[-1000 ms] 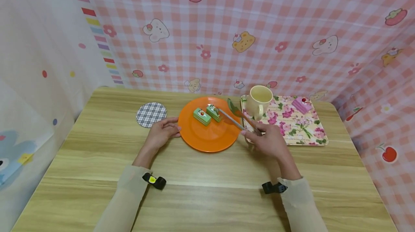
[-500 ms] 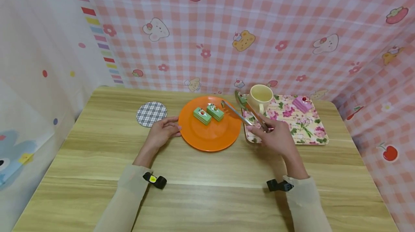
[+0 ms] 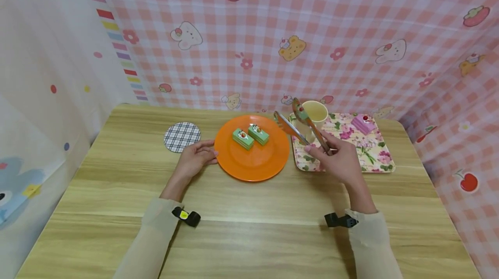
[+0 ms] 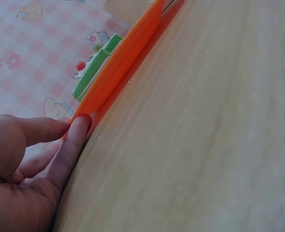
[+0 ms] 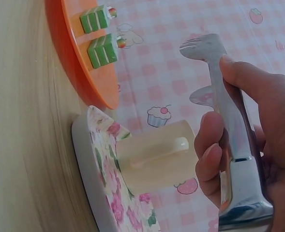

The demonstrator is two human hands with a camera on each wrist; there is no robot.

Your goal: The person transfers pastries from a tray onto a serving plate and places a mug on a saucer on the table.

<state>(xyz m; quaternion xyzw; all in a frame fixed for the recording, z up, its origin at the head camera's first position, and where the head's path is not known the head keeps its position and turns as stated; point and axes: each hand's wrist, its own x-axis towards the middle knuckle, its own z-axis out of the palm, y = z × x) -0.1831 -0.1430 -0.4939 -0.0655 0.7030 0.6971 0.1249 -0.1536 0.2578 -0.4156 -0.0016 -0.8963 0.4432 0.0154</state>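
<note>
Item: tongs (image 5: 232,116), one pair, metal. Your right hand (image 3: 339,157) is gripping them part-way along, thumb and fingers wrapping the arms; their two tips are standing apart with nothing between, hanging over the left side of the flowered tray (image 3: 366,162), near the cup (image 5: 157,176). Handling: probably stiff, springy and slick; you are best holding both arms evenly.

Item: orange plate (image 3: 253,166), one. It is lying on the table (image 3: 249,227), your left hand (image 3: 195,157) pinching its left rim between thumb and fingers. Handling: likely light, rigid, smooth and apt to slide; the rim is offering the surest hold.

Item: green cake pieces, two (image 3: 243,139) (image 3: 258,134), sitting side by side on the plate. Handling: presumably light; whether soft or firm, you cannot tell. You are safest taking the sides, below the toppings.

Item: pink cake piece (image 3: 363,124), resting on the tray's far right corner.
</note>
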